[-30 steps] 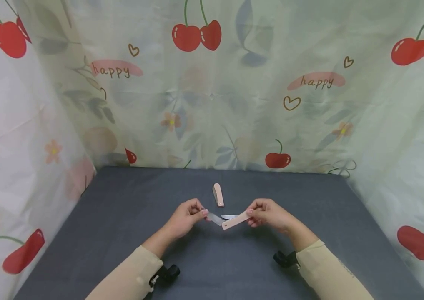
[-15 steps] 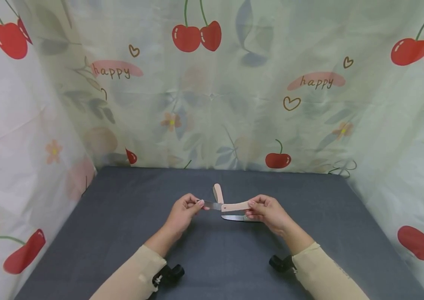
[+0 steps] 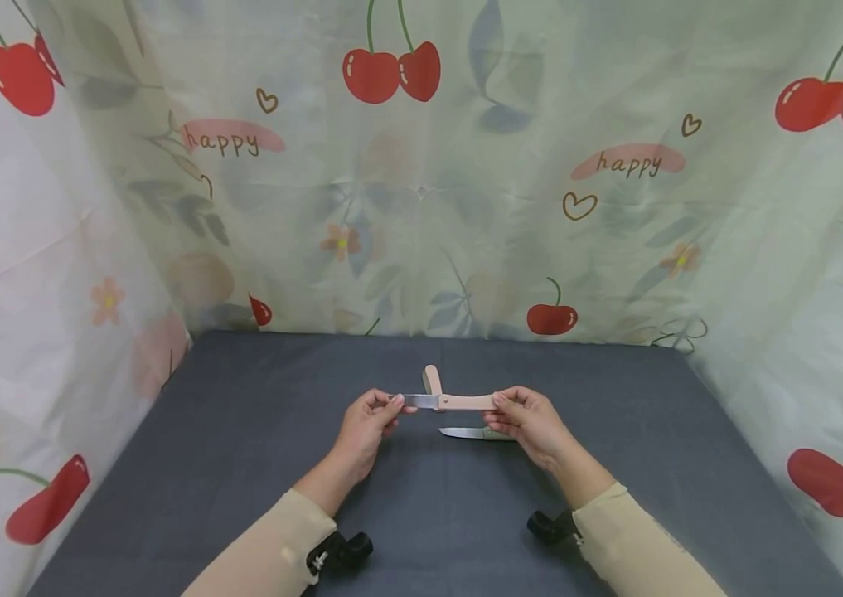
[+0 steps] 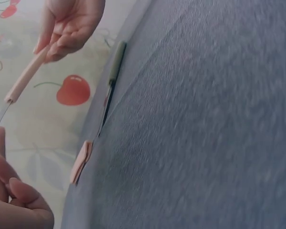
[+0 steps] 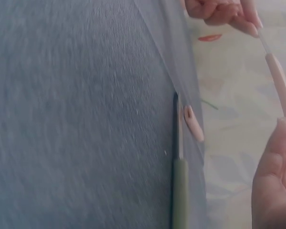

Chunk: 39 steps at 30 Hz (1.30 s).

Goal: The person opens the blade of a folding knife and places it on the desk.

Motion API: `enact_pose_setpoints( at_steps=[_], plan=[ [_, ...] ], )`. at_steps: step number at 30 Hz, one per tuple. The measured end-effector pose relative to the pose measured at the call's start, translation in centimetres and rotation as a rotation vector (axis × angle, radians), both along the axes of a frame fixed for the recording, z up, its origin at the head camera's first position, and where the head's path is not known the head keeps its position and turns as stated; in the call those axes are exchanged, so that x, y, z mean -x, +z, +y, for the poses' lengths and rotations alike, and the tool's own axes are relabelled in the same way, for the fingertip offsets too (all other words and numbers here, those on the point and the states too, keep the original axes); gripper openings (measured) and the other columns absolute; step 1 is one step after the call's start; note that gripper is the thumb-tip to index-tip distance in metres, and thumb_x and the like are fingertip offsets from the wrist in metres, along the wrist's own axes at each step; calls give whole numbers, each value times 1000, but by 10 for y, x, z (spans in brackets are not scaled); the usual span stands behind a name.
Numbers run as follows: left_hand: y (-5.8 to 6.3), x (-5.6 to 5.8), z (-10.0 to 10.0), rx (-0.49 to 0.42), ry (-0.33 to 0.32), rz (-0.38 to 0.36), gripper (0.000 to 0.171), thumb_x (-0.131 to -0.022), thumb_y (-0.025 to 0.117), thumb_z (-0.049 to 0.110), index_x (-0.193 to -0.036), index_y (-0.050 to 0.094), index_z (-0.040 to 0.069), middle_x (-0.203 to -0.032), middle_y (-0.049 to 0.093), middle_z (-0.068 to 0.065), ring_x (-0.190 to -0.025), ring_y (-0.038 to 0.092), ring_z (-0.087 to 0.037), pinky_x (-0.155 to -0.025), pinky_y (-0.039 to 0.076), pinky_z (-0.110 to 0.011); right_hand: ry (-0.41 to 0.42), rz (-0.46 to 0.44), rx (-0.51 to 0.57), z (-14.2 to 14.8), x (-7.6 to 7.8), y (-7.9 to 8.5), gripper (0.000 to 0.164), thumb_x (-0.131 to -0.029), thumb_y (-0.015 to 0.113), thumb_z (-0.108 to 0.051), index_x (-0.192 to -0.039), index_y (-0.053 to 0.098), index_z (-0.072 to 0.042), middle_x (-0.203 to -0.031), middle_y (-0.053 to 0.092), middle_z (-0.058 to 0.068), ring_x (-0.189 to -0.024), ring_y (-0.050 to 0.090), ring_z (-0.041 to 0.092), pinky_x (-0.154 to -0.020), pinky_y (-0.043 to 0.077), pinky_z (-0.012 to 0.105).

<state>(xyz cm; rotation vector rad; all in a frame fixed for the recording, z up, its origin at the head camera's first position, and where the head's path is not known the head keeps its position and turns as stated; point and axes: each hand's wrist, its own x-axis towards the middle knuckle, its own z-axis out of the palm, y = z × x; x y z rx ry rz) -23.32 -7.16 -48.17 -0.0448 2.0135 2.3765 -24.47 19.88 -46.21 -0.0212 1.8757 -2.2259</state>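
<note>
Here, two hands (image 3: 363, 426) (image 3: 535, 424) hold one pink knife (image 3: 462, 403) above two other knives (image 3: 432, 379) (image 3: 466, 433).

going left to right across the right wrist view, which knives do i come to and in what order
Green-handled knife → folded pink-handled knife → open pink-handled knife.

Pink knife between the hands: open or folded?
Open: the blade extends almost straight from the pink handle; the left hand pinches the blade, the right hand the handle.
</note>
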Motion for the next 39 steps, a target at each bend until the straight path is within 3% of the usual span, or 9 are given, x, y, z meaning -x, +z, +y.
enact_pose_setpoints(
  at_steps=[10,18,23,27,33,39],
  plan=[
    [1,-1,-15,319,-117,18,17,-96,69,20,-90,66,4,-84,76,-6,-88,63,-29,-80,48,-38,73,4,-192,10,0,6,19,-98,66,-9,-106,64,7,-87,72,13,-74,69,15,-73,58,33],
    [5,-3,-27,511,-282,70,18,-96,70,19,-86,67,3,-81,75,-7,-71,56,-16,-66,40,-29,185,59,-382,20,2,4,22,-94,71,-10,-104,69,10,-84,71,10,-70,65,16,-69,58,33],
    [4,-4,-32,589,-402,62,20,-96,69,21,-83,67,6,-80,75,-3,-56,37,-11,-55,32,-27,235,56,-477,24,1,4,23,-91,75,-14,-102,73,6,-81,71,9,-70,66,16,-70,58,35],
    [3,-4,-35,630,-462,55,21,-97,68,22,-82,67,8,-78,75,0,-52,35,-10,-54,34,-27,285,46,-524,26,0,4,22,-90,76,-15,-101,74,4,-82,72,12,-68,66,16,-68,58,37],
    [7,-7,-36,660,-478,39,21,-98,67,22,-83,67,7,-78,74,0,-54,39,-10,-55,38,-27,353,43,-541,27,0,1,22,-90,77,-16,-99,75,4,-82,72,11,-66,65,15,-66,58,36],
    [8,-7,-36,667,-473,56,21,-97,67,20,-83,64,5,-78,74,-3,-52,39,-10,-53,37,-27,366,29,-514,27,1,-5,24,-92,74,-16,-102,74,5,-81,72,11,-66,66,14,-66,58,35]
  ],
)
